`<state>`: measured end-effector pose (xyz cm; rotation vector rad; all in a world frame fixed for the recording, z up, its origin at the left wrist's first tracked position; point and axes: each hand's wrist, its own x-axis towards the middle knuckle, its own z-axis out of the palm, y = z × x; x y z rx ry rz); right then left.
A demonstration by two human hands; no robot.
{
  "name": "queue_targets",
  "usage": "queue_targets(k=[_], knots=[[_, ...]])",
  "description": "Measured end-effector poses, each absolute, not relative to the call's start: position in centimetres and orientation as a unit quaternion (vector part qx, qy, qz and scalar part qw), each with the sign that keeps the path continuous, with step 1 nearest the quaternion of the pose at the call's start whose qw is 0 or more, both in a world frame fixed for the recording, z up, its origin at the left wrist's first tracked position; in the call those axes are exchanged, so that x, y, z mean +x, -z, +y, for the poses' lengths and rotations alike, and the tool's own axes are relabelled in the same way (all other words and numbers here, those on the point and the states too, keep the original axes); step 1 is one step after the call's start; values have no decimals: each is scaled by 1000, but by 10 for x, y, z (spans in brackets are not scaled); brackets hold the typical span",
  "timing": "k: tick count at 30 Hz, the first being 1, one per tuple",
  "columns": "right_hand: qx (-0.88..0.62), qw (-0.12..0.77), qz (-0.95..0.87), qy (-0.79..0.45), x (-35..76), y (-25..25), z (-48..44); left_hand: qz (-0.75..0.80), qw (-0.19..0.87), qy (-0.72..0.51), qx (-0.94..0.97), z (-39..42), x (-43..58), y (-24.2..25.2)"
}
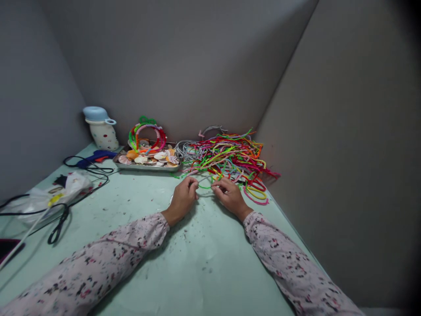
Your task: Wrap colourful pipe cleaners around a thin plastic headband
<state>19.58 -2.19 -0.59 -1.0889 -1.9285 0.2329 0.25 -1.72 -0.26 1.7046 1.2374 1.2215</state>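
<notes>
My left hand (185, 195) is closed, thumb and fingers pinching one end of a short, thin grey wire (204, 178). The wire runs across to my right hand (229, 195), whose fingers are pinched together at its other end. Just beyond my hands lies a tangled heap of coloured pipe cleaners (230, 153), in red, pink, green, yellow and orange. A green pipe cleaner curves on the table behind the wire. Loops of grey wire (189, 150) rest at the heap's left side.
A metal tray (148, 167) holds seashells (160, 155) and several pipe-cleaner-covered hoops (163, 138). Behind it on the left stands a blue-lidded bottle (103, 134). A blue glue gun (95, 158), black cable (59, 228) and clear plastic bag (36, 204) lie left. Grey walls enclose the green table (204, 272).
</notes>
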Motion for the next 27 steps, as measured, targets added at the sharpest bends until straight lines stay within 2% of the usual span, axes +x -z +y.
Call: queue_targets(k=[7, 15, 21, 27], knots=[[-428, 447, -777, -113, 195, 3, -26, 477, 347, -470, 656, -17, 2, 3], [-412, 384, -814, -139, 197, 11, -21, 468, 345, -506, 637, -18, 1, 1], [-484, 399, -767, -135, 197, 20, -15, 440, 367, -501, 649, -20, 3, 1], [-465, 431, -759, -145, 198, 20, -17, 429, 375, -484, 665, -20, 3, 2]])
